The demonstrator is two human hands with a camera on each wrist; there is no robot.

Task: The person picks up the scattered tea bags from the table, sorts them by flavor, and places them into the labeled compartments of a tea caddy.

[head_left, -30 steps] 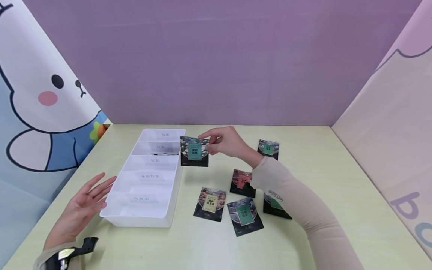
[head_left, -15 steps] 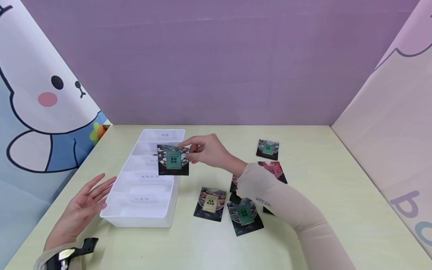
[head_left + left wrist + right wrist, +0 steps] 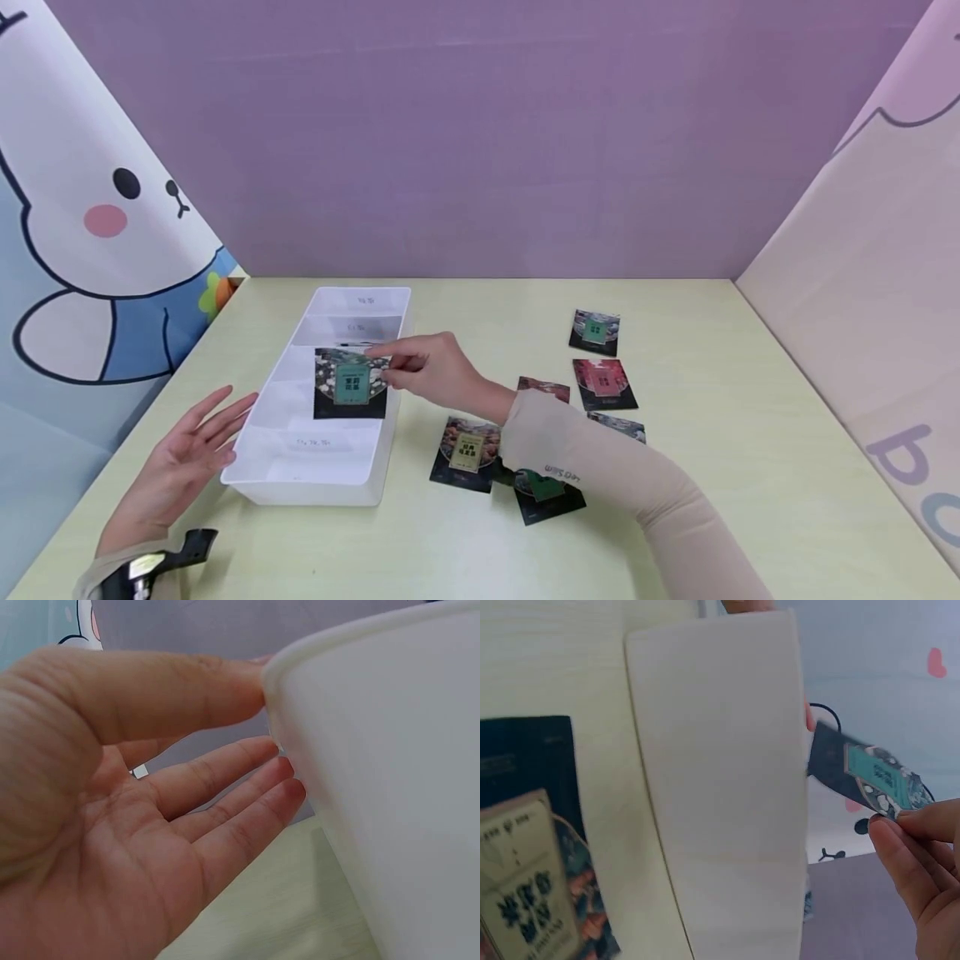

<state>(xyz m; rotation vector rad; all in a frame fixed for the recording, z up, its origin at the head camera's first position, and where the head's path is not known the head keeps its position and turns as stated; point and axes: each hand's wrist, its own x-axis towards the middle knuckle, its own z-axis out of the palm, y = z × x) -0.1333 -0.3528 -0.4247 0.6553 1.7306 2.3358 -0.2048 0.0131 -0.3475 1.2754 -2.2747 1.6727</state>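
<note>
I see L hand (image 3: 183, 467) touching L side of white tray (image 3: 307, 493), fingers near straight; R hand (image 3: 438, 375) pinching, thumb + index abv its R rim, R forearm (image 3: 600, 454) slanting off R of it.

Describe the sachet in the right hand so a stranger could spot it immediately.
Find the long white divided box on the left of the table. Over it, the right hand pinches a tea sachet. Unlike the sachets on the table, it is held, with white blossoms around its teal label.
</note>
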